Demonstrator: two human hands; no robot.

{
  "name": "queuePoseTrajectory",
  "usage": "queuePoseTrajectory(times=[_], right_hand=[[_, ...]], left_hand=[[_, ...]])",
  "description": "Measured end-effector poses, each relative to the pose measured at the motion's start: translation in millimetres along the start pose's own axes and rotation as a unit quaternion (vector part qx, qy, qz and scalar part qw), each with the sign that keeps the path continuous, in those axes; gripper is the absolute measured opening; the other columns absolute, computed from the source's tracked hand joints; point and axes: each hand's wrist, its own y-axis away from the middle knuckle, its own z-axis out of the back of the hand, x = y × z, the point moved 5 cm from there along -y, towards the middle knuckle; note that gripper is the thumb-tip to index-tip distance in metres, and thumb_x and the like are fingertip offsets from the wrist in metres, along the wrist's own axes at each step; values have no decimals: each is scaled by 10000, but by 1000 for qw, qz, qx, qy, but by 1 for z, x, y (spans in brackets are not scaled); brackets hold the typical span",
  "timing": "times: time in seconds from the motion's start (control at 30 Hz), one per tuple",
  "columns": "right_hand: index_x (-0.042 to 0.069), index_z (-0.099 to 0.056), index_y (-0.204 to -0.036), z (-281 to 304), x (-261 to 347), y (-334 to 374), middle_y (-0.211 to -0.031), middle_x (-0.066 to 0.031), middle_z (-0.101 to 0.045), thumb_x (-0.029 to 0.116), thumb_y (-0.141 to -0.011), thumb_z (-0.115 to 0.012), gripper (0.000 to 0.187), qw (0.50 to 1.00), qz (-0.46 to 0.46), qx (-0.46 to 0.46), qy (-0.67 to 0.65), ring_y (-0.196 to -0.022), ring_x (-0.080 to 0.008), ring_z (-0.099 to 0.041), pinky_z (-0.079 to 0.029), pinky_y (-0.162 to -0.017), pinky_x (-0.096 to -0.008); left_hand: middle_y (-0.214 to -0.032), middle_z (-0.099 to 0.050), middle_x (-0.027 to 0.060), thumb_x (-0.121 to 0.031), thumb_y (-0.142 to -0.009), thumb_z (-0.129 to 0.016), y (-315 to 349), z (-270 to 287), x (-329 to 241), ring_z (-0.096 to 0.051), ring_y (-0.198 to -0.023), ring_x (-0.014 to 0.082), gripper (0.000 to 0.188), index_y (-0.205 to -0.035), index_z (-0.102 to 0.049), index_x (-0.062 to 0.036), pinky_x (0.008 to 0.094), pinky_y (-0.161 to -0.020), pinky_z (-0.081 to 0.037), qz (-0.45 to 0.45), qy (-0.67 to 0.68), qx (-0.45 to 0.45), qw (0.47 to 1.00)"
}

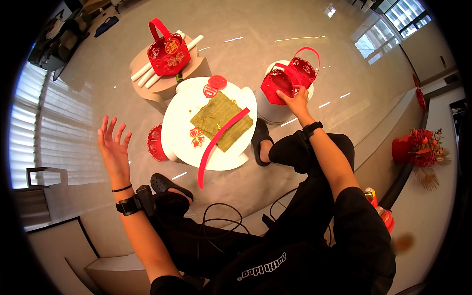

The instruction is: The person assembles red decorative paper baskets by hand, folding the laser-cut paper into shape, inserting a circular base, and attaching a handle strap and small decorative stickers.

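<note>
My right hand grips the rim of a small red basket with its thumb at the near edge. That basket rests on a round white stool, against a second red basket with a raised handle. My left hand is held up left of the white table, fingers spread and nothing in them. On the table lies an olive-green cloth with small gold bits. A long red strip crosses it and hangs past the near edge. A red bow cutout and round red pieces lie beside the cloth.
Behind the table at left, a beige stool bears a red handled basket and several white rolls. A red lacy object sits by the table's left side. Black cables loop near my legs. Red flowers stand far right.
</note>
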Motion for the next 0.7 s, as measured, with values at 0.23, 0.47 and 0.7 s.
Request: queuePoseTrajectory(times=[0.23,0.47,0.7], right_hand=[[26,-317,-1355,-15,19,-10,-1352,-247,-346,557,-626,-841,1042,996,-87,-28,-5,-1274,-450,-332,-333,-1066,-515],[103,-169,-1479,-7,18,-11,-1451,-243,-246,533,-547,-889,1254,989,-144,-25,-22,-1320,-439,-293,-307,-1097,-516],[138,-106,-1514,12,22,-10,-1485,-244,-201,487,-480,-936,1371,989,-146,-13,-12,-1373,-422,-240,-289,-1117,-518]], left_hand=[[-1391,-441,101,-524,-961,-476,0,-4,-4,-496,-1166,223,650,-1436,-416,-83,382,-959,-443,-2,13,10,1000],[-1423,-426,101,-535,-967,-460,-1,4,-6,-462,-1218,234,660,-1450,-401,-89,393,-998,-408,-7,9,10,1000],[-1410,-440,105,-503,-977,-469,2,15,-11,-474,-1219,240,625,-1446,-394,-96,406,-995,-425,-12,25,-15,999]])
